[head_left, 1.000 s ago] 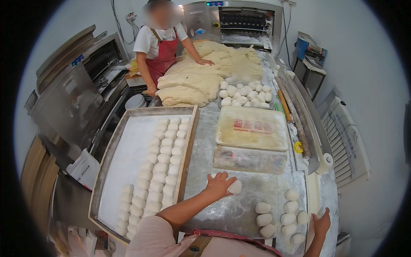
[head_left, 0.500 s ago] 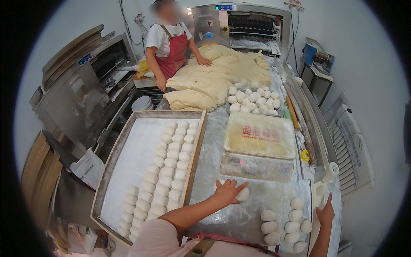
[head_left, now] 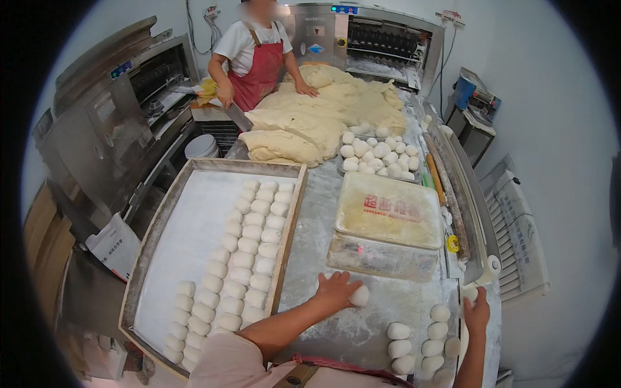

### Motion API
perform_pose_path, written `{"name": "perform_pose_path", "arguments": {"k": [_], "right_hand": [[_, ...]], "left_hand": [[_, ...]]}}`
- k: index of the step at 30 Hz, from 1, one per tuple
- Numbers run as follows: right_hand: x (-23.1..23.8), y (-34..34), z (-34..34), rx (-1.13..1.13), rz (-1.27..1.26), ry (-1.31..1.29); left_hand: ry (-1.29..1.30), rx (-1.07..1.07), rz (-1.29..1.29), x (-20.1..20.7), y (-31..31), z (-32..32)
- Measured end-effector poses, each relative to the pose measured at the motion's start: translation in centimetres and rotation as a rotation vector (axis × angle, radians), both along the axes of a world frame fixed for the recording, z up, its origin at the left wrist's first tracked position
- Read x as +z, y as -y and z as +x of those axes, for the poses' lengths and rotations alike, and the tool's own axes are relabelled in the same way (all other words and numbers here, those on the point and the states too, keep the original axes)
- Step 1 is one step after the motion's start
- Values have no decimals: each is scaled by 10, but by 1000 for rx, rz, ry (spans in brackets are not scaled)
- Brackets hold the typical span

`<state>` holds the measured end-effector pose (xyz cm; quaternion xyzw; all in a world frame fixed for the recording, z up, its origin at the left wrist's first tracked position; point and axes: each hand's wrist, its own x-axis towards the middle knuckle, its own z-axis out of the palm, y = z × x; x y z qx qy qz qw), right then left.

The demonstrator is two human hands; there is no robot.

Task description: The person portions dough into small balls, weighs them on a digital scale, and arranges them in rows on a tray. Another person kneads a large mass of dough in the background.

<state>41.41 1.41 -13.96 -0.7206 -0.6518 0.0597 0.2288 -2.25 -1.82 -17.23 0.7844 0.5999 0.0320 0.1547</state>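
Observation:
My left hand [head_left: 334,286] rests palm down on the floured metal table, its fingers spread. A round white dough ball [head_left: 359,296] touches its thumb side, and part of another pale piece shows past the fingers on the other side. At the right edge, my right hand [head_left: 477,310] has its fingers curled against a dough piece [head_left: 471,295] at the near end of the long machine. Between my arms stand short rows of dough pieces [head_left: 399,349]. A wooden tray [head_left: 292,239] on the left holds several lines of shaped dough on white lining.
A scale with a floury lid [head_left: 388,210] stands ahead, before a bin of dough balls [head_left: 380,155]. Behind lies a large dough mass [head_left: 304,119], where a co-worker in a red apron [head_left: 259,76] holds a blade [head_left: 239,117]. Rolling pins [head_left: 446,181] line the right side.
My right hand has gone from a raised, extended finger to curled fingers at the dough piece. My left hand stays by the dough ball. The co-worker's blade hand has lifted; the whole view has shifted slightly.

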Motion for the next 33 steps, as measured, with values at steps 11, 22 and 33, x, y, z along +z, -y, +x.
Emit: {"name": "perform_pose_path", "arguments": {"k": [11,22,33], "right_hand": [[-45,13,-151,383,-15,-38],[-47,173,103,-505,183,214],[-109,217,149,-583,-106,-100]], "left_hand": [[2,-2,50,-8,0,-2],[-7,30,169,-11,7,-5],[-65,20,123,-11,1,-1]]}}
